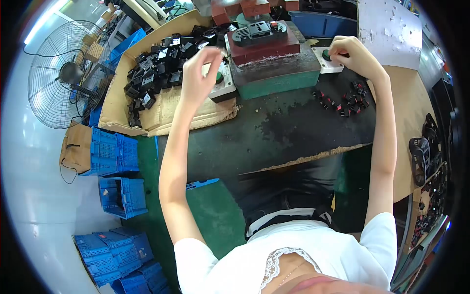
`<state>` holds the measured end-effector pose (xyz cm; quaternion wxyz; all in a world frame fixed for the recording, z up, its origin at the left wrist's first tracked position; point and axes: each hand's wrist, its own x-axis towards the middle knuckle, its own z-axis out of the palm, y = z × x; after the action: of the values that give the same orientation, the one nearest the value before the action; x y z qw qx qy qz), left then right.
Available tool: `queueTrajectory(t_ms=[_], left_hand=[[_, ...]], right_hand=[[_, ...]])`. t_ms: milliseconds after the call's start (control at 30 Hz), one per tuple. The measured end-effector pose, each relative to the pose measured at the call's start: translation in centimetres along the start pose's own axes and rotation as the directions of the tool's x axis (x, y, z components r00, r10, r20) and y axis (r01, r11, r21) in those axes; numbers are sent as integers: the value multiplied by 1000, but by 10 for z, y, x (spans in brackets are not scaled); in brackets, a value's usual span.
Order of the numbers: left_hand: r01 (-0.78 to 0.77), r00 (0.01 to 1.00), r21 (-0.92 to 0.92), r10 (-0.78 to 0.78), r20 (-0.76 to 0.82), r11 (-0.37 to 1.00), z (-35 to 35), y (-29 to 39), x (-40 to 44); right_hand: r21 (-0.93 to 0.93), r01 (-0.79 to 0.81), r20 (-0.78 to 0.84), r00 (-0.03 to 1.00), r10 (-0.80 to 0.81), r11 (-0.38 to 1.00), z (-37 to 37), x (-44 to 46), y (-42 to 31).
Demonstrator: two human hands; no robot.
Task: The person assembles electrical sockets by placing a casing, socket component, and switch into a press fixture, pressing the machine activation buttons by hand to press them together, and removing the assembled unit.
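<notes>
My left hand (199,78) is raised over the left control box, thumb and curled fingertips brought close together in a pinch; anything between them is too small to make out. Beside the thumb shows the box's green button (219,78). My right hand (353,53) is bent over the right control box (331,67), fingers curved and a little apart from the thumb, with the green button (326,55) by the fingertips. Whether they touch it I cannot tell. Between both hands stands a press base with a dark red block (267,51), and a black moulded part (259,33) lies on top.
A cardboard box (110,110) of black parts (156,68) stands at left. Small black and red pieces (353,100) lie on the dark bench (274,122). Blue crates (122,196) and a large fan (71,73) are further left. Black parts (420,154) lie at right.
</notes>
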<state>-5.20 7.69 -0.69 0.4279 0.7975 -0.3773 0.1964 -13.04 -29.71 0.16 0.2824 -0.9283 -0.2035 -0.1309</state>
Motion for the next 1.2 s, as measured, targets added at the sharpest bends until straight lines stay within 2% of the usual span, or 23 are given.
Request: queueTrajectory(t_ms=[67,133,233,367,467,500,533,667,767,833,967,1000,1067,1100,1133,1200], left_hand=[[-21,1000,58,20,13,998,-4,-7,-27],[-40,999,113,37,31,993,-5,-9,-37],[-72,997,146,77,-29,987,2,-12,-40],[-32,999,153,35,-17,988,4,-17,-34],[11,1000,120,-8,-24,993,3,-16,-33],[12,1000,121,-10,-17,993,3,-16,-33],[5,1000,122,-5,-3,992,3,-16,-33],[29,1000,89,-29,-2,996,2,-13,-32],[21,1000,97,-22,8,995,0,-12,-32],[29,999,81,-30,14,996,-1,-13,-31],[31,999,90,-33,23,995,-6,-24,-17],[25,1000,90,-26,16,996,-4,-23,-8],[-90,995,179,97,-31,980,5,-22,9],[-49,998,86,52,-24,995,12,-25,19],[-47,998,81,50,-30,996,19,-30,29],[-32,992,24,28,119,999,34,-39,48]], right_hand=[[-51,-11,-53,999,8,999,8,-5,1],[-225,48,-122,990,-77,973,13,-10,-8],[-301,40,-96,993,-72,953,14,-9,-11],[-292,70,-146,982,-117,954,21,-7,-8],[-307,10,-122,991,-50,952,21,-7,-4],[-294,67,-132,985,-110,953,21,-4,-4],[-288,55,-142,985,-100,956,19,-5,-6],[-220,31,-43,998,-42,975,12,3,-7],[-275,88,-110,986,-122,957,13,2,-6],[-207,67,-58,995,-80,976,12,4,-3],[-113,62,-76,995,-71,992,11,9,8],[-123,15,-68,997,-24,992,12,7,5],[-13,-132,-131,983,129,991,14,3,-2],[-19,-131,-127,984,127,991,15,0,-3],[-6,-185,-138,973,182,983,16,-2,-4],[0,-235,-148,961,232,972,15,-12,-13]])
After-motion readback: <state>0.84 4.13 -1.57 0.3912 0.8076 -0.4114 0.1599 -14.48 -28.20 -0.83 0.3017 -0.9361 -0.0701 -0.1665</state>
